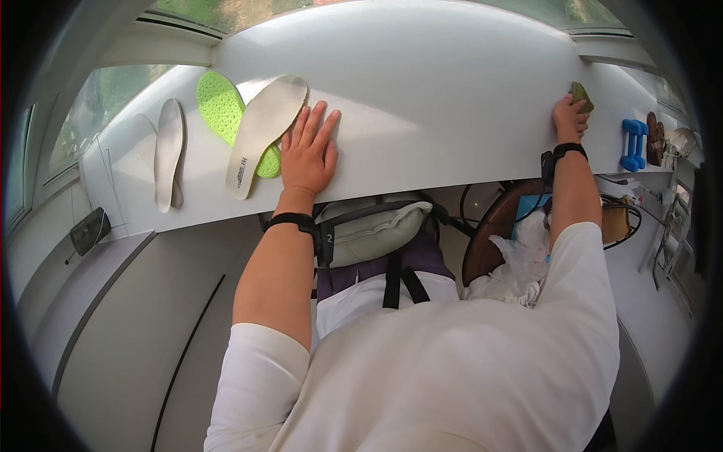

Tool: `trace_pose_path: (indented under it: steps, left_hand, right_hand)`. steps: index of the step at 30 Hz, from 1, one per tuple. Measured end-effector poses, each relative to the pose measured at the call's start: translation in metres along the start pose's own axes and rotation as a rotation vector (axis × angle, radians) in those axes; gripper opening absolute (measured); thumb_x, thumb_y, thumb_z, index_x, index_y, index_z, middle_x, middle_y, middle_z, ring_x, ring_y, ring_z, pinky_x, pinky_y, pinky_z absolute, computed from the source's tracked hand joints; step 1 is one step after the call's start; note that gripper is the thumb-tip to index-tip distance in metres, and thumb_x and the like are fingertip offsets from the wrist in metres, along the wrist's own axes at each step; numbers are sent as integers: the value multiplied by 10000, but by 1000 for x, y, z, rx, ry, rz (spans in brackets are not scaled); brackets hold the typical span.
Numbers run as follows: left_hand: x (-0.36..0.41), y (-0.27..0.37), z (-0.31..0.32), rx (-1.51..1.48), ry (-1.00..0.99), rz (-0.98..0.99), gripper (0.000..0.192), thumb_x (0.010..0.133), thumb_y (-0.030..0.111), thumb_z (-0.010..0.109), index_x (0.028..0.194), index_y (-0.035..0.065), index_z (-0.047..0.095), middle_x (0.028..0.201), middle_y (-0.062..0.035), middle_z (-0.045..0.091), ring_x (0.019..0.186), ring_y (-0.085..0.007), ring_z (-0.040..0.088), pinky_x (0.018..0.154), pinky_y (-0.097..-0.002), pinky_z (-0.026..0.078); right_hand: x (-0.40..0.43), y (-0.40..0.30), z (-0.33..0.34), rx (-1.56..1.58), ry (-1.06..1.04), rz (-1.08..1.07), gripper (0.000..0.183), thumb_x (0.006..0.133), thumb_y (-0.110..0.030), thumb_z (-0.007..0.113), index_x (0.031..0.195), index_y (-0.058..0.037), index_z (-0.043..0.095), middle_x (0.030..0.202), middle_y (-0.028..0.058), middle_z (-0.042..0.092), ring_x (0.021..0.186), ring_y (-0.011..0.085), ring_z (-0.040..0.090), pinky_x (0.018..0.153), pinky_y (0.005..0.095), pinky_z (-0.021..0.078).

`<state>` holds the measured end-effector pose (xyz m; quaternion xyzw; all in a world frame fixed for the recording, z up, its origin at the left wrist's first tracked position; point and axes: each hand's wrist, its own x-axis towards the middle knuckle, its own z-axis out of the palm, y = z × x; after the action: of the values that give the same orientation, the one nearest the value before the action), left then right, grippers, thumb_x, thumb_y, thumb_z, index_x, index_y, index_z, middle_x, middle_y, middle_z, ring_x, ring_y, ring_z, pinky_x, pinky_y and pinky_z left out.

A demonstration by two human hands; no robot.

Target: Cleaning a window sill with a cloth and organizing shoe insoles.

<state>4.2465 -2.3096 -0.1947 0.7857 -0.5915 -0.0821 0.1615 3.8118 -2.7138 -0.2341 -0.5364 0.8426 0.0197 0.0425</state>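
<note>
My left hand (pixel 309 150) lies palm down on the white table, fingers spread and holding nothing. Its edge meets or nearly meets a pale grey shoe insole (pixel 265 133), which bears writing at the heel. That insole lies slantwise across a bright green, dimpled insole (pixel 219 104), covering its middle. Far to the right, my right hand (pixel 569 118) has its fingers around a small olive-green cloth or pad (pixel 582 97) on the table. Part of that piece is hidden by the fingers.
Another pair of pale insoles (pixel 168 155) leans together at the left. Blue dumbbells (pixel 634 145) and a brown object (pixel 655 138) lie beyond my right hand. A dark box with an antenna (pixel 90 231) is far left. Below the table edge are a cushion (pixel 378 234) and a brown round stool (pixel 491 231) with plastic bags.
</note>
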Motion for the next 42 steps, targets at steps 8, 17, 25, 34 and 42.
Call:
trace_pose_path:
  steps: [8, 17, 25, 34, 42]
  left_hand:
    - [2, 2, -4, -3, -26, 2, 540, 859, 169, 508, 1389, 273, 488, 1495, 0, 398, 1384, -246, 351, 1065, -429, 303]
    - [-1, 1, 4, 4, -12, -11, 530, 857, 170, 510, 1377, 269, 501, 1488, -7, 410, 1381, -261, 355, 1092, -438, 276]
    - [1, 3, 2, 6, -17, -2, 553, 847, 184, 538, 1385, 299, 483, 1495, 25, 394, 1377, -234, 360, 1051, -465, 318]
    - [-2, 0, -2, 31, -32, -19, 545, 856, 189, 519, 1389, 295, 480, 1499, 19, 390, 1390, -235, 339, 1090, -442, 284]
    - [-2, 2, 6, 47, -10, 13, 561, 852, 181, 522, 1397, 305, 475, 1499, 18, 393, 1387, -238, 347, 1087, -429, 294]
  right_hand:
    - [-245, -136, 30, 163, 209, -862, 658, 978, -491, 343, 1514, -141, 192, 1529, 232, 173, 1395, 481, 120, 1121, 609, 69]
    - [-323, -100, -16, 137, -267, -1733, 544, 956, -362, 502, 1470, -287, 338, 1556, 19, 252, 1428, 283, 230, 1183, 466, 163]
    - [-28, 43, 20, 7, 148, -638, 627, 977, -529, 328, 1521, -237, 216, 1555, 181, 207, 1389, 443, 231, 1131, 543, 195]
    - [-111, -13, 14, 86, 61, 31, 675, 971, -495, 279, 1533, -155, 122, 1575, 212, 75, 1428, 441, 74, 1139, 552, 33]
    - [-372, -108, 2, 230, -114, -1154, 649, 938, -352, 508, 1507, -172, 250, 1557, 177, 168, 1421, 428, 135, 1144, 580, 79]
